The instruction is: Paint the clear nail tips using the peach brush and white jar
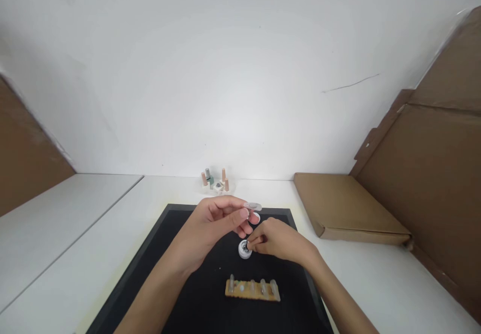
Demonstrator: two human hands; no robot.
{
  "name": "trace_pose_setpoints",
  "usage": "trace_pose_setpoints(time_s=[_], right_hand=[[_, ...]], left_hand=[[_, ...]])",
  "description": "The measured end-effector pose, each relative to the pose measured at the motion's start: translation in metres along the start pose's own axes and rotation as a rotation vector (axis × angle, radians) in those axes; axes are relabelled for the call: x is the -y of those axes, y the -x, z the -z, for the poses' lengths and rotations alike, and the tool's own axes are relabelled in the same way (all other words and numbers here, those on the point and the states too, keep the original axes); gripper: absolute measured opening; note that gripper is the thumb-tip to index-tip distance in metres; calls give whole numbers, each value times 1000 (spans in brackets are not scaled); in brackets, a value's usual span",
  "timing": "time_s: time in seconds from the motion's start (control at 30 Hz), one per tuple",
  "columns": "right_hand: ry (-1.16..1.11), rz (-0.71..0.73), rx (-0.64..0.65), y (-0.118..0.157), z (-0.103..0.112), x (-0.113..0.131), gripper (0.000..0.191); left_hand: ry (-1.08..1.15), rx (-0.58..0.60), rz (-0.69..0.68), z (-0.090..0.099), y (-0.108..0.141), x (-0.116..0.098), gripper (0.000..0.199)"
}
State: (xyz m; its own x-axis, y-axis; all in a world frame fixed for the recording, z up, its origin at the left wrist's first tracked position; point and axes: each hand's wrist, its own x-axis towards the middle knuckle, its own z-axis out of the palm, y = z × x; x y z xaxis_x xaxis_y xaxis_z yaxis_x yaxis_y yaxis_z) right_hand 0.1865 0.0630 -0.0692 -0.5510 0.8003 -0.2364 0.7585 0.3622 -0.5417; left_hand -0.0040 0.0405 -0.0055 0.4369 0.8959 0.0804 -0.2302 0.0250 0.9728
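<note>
My left hand (210, 223) pinches a clear false nail (254, 206) between thumb and index finger, above the black mat (195, 284). Just below and to its right, my right hand (276, 238) is closed, its fingertips together at the rim of a small white round jar (245, 254). Dark bits show inside the jar. Whatever those fingertips hold is too small to make out. A white round lid (256, 218) lies behind my left fingers, partly covered. Nearer to me sits a yellowish strip (251, 296) bearing several clear false nails (263, 287).
Several nail polish bottles (226, 184) stand in a clear holder by the white wall (240, 83). A flat cardboard box (345, 208) lies on the white table (124, 208) to the right. Cardboard panels (432, 173) rise at both sides.
</note>
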Motion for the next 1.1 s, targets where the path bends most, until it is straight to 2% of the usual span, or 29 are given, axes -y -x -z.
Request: trace_pose_setpoints(time_s=[0.4,0.73,0.93,1.1], right_hand=[[-55,30,39,-6,-4,-6,23],[-38,-16,62,-7,-4,-6,25],[-37,-27,27,-5,-1,-6,24],[-114,27,-64,2,5,-8,17]], left_hand=[[-4,1,-8,-1,1,-2,10],[-16,-13,-6,-2,1,-3,11],[-26,-7,4,0,2,-2,12],[-41,-3,9,1,2,-1,14]])
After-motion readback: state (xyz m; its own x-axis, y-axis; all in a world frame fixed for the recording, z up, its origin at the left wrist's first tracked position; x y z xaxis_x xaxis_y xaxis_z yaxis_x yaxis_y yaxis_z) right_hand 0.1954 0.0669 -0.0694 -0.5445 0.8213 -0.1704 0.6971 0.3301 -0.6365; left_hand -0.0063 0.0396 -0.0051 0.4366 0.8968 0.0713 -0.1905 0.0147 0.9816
